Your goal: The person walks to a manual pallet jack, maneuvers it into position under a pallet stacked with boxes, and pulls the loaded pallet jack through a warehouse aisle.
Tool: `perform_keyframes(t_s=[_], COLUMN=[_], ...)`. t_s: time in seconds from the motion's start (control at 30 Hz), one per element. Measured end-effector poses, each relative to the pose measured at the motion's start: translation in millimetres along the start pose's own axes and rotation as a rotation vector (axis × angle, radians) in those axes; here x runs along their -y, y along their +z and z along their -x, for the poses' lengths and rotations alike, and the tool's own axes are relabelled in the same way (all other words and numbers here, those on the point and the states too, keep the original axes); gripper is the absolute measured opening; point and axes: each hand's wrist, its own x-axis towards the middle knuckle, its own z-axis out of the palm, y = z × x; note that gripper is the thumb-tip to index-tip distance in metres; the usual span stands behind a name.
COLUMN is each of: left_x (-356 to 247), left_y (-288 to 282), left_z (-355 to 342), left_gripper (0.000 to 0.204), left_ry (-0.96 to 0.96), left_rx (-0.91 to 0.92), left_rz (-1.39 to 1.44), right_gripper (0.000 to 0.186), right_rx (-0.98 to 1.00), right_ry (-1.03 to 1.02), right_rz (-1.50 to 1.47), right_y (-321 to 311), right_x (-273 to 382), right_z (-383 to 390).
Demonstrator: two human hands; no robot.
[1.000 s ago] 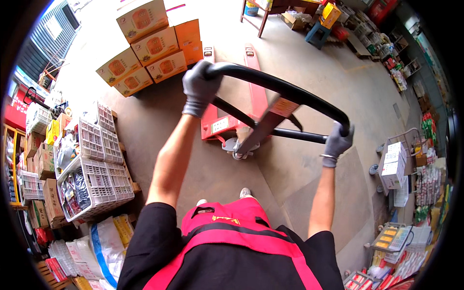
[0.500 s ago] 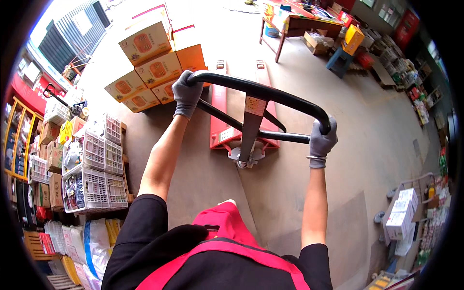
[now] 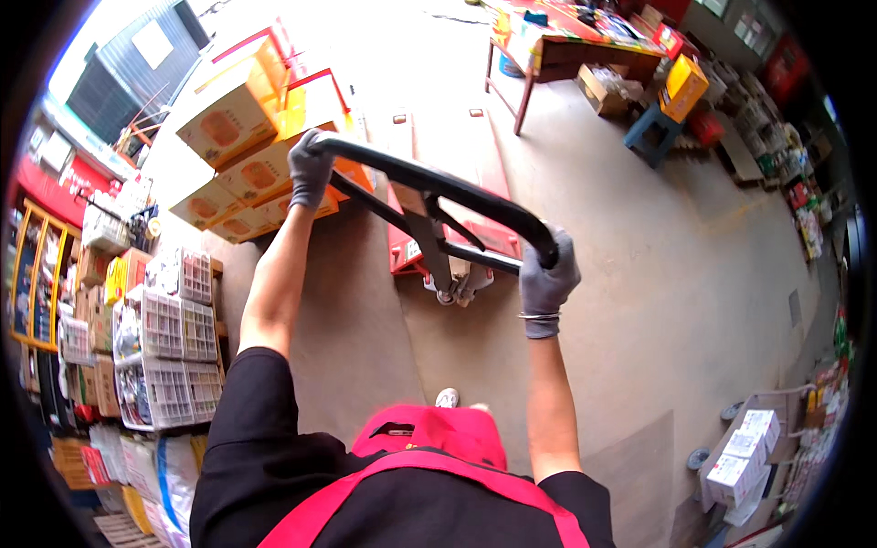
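Both my hands wear grey gloves and grip the black loop handle (image 3: 429,175) of a pallet jack. My left hand (image 3: 311,169) is closed round the handle's far left corner. My right hand (image 3: 550,279) is wrapped round its nearer right end. Beyond the handle, the red forks of the pallet jack (image 3: 486,164) point away from me along the floor, with no load on them. The handle is turned, its left end farther off than its right. Orange-and-white cartons (image 3: 224,128) stand stacked just left of the forks, close beyond my left hand.
White plastic crates (image 3: 169,393) and cardboard boxes line the left side. A table (image 3: 585,57) with a colourful cover stands far right, near a blue stool (image 3: 656,128) bearing a yellow box (image 3: 683,87). Lower right is a cart (image 3: 708,466) carrying white boxes (image 3: 744,452). Goods line the right wall.
The handle has swung left and turned, and both hands have moved left with it. The pallet jack's forks now sit at a different angle, and one of my shoes shows.
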Motion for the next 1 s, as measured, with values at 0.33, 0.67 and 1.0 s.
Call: perform_keyframes(t_s=[0.33, 0.67, 1.0], left_x=[-26, -113, -98], left_y=[68, 154, 228], left_z=[19, 43, -6], left_gripper=[0.023, 0.020, 0.024], left_ry=[-0.141, -0.237, -0.141], left_rx=[-0.111, -0.023, 0.008], left_rz=[0.120, -0.061, -0.195], right_gripper=[0.014, 0.005, 0.008], right_rx=[0.117, 0.021, 0.008], right_ry=[-0.164, 0.005, 0.147], right_rz=[0.037, -0.040, -0.135], right_y=[1, 10, 85], right_x=[-93, -230, -312], right_z=[-91, -214, -327])
